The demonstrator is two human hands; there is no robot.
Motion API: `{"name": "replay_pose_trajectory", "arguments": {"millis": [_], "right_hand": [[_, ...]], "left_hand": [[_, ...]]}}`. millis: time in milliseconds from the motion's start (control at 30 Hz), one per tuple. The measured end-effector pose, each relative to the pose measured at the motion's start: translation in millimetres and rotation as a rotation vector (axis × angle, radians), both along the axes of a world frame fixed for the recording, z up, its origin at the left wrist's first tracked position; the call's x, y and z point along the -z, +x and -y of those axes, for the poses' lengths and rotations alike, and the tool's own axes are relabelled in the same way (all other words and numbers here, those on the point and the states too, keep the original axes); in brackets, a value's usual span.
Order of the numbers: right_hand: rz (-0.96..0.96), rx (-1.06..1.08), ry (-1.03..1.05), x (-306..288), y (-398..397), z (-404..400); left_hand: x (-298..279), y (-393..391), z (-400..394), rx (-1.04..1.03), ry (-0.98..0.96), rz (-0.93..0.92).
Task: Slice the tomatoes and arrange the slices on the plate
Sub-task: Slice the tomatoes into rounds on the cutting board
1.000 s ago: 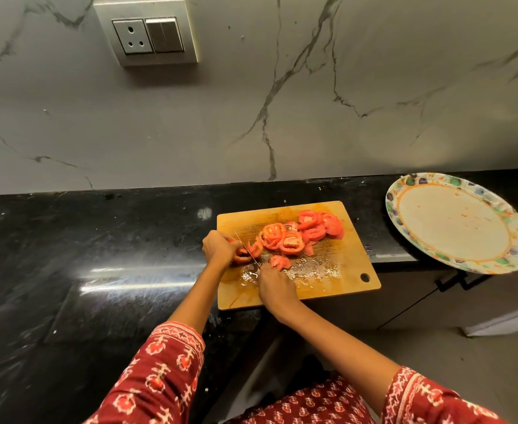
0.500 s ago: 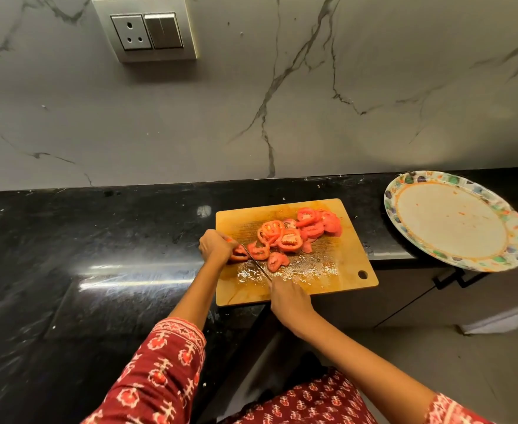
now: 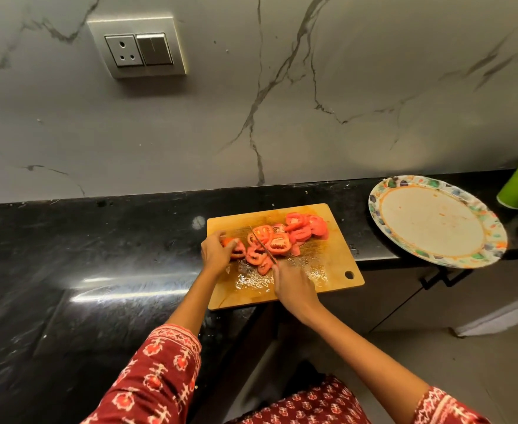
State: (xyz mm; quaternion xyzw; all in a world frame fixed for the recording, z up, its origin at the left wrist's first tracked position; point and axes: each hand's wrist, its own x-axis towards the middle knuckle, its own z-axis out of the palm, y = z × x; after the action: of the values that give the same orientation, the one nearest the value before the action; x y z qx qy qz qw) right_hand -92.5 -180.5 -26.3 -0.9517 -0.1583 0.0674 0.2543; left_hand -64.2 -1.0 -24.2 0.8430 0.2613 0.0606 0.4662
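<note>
1. My left hand (image 3: 215,251) curls over the tomato piece (image 3: 235,248) at the cutting board's (image 3: 328,264) left edge.
2. My right hand (image 3: 293,287) grips the knife (image 3: 262,243) across the slices (image 3: 285,237) on the board.
3. The plate (image 3: 435,258) sits right of the board, bare of slices.

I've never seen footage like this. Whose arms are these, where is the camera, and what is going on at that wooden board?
No machine here: these are a person's two bare arms, filmed by one wide-angle camera worn on the head, looking down at a black counter.

On it lies a wooden cutting board, wet with juice and carrying a heap of tomato slices. The left hand grips the uncut tomato piece at the board's left side. The right hand holds a knife, its blade lying over the slices.

To the right sits a patterned plate, partly overhanging the counter edge, with no slices on it yet, only some smears. Beyond it stands a green cup. A socket and switch sit on the marble wall.
</note>
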Motion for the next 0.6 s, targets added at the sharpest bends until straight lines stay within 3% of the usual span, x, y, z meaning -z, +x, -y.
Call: {"name": "replay_pose_trajectory", "arguments": {"millis": [100, 267, 467, 600], "right_hand": [[0.031, 0.055, 0.043, -4.8, 20.8, 12.0], [0.026, 0.116, 0.081, 1.9, 34.3, 21.8], [0.099, 0.253, 0.091, -0.5, 67.3, 56.4], [-0.04, 0.354, 0.074, 1.5, 98.8, 70.2]], "left_hand": [[-1.0, -3.8, 9.0, 0.003, 0.122, -0.016], [14.9, -15.9, 31.2, 0.217, 0.284, -0.143], [25.9, -11.9, 40.6, 0.273, 0.275, -0.148], [24.7, -0.8, 37.2, 0.337, 0.278, -0.148]]}}
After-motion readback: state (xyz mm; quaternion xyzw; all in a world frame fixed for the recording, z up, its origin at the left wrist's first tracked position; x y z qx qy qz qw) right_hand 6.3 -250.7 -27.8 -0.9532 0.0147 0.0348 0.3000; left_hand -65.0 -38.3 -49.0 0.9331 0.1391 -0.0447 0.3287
